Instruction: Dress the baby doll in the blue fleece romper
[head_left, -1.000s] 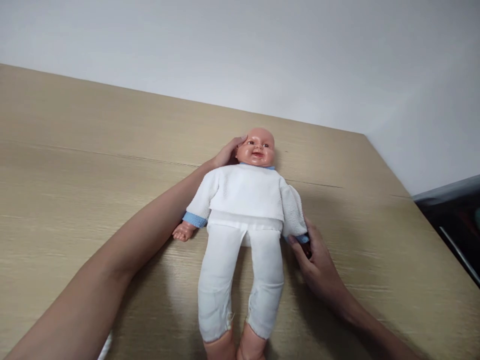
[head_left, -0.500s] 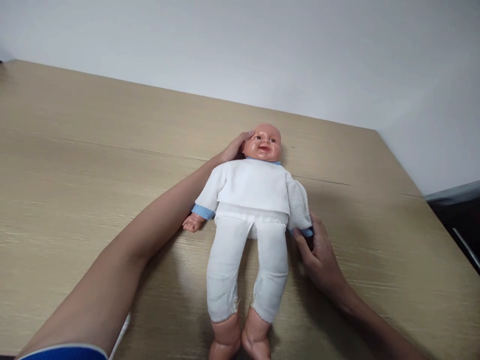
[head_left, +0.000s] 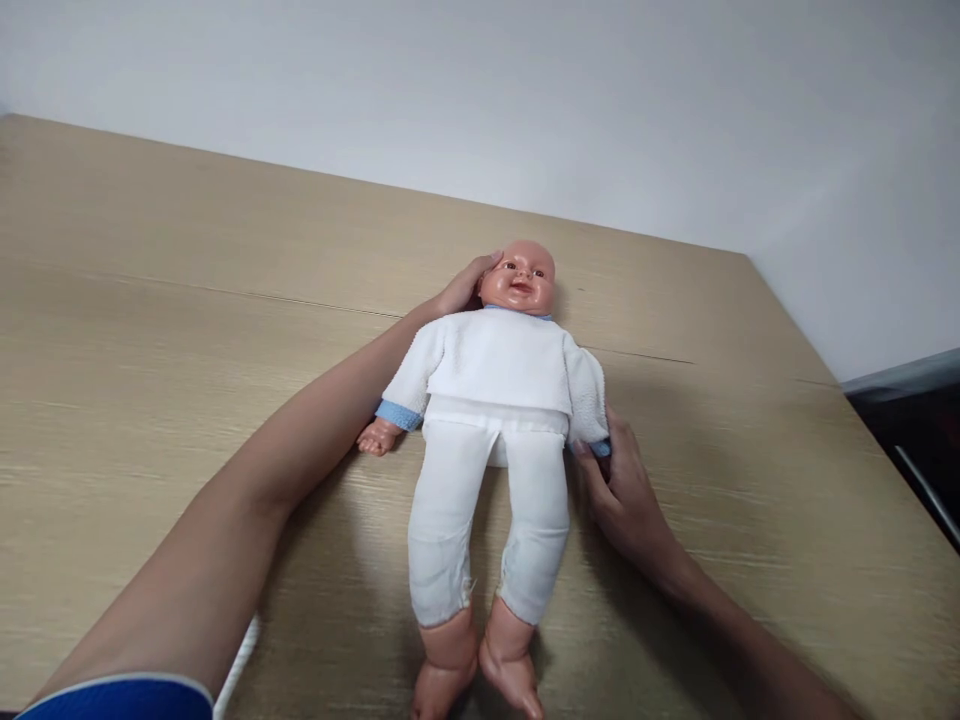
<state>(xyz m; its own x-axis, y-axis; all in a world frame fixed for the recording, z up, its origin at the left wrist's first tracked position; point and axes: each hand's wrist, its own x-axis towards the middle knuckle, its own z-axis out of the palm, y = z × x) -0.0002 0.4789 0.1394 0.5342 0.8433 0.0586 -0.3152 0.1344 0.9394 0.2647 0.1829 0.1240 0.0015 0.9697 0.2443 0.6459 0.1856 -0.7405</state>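
A baby doll (head_left: 499, 360) in a white fleece top with blue cuffs and white trousers is face up over the wooden table, feet toward me. My left hand (head_left: 469, 285) cups the side of its bald head, thumb near the temple; the other fingers are hidden behind the head. My right hand (head_left: 626, 490) grips the doll's arm at the blue cuff on the right, and the doll's hand there is out of sight. The doll's other hand (head_left: 379, 436) shows bare beside my left forearm.
The light wooden table (head_left: 187, 370) has a thin seam running across it. Behind its far edge rises a pale wall (head_left: 465, 100). Something dark (head_left: 915, 430) stands by the table's right edge, only partly in view.
The doll and both hands sit slightly higher and farther left in the view, as does the table's edge. Both hands keep the same hold.
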